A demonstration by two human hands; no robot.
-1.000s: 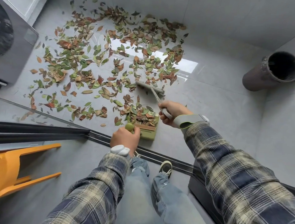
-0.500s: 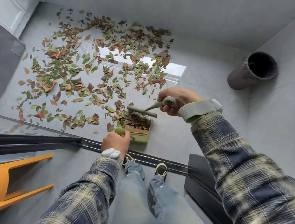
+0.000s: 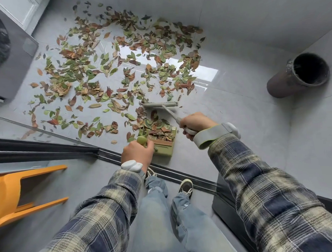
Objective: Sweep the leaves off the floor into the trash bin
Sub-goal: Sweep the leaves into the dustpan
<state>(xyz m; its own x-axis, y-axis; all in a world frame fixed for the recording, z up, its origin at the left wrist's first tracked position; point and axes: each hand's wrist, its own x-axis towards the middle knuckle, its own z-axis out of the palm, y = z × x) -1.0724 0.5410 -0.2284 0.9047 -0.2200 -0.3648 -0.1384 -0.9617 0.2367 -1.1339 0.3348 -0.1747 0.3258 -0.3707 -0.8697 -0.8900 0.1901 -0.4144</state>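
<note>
Green and brown leaves (image 3: 109, 71) lie scattered widely over the grey tiled floor (image 3: 237, 113). A green dustpan (image 3: 165, 147) stands on the floor in front of my feet, with a heap of leaves inside it. My left hand (image 3: 137, 154) grips the dustpan's round-ended green handle. My right hand (image 3: 194, 123) grips the handle of a grey hand brush (image 3: 159, 104), whose head rests on the floor just beyond the dustpan's mouth, at the near edge of the leaves. A dark round trash bin (image 3: 300, 75) stands to the far right.
A black sliding-door track (image 3: 48, 148) crosses the floor under my feet. An orange stool (image 3: 10, 191) sits at the lower left and a grey appliance (image 3: 8, 54) at the upper left. A dark box (image 3: 223, 205) is beside my right leg. Walls close the corner behind the bin.
Half a second ago the brush head was at the dustpan's mouth; my right hand has pushed it back out to the edge of the leaves. The left hand still holds the dustpan in place.
</note>
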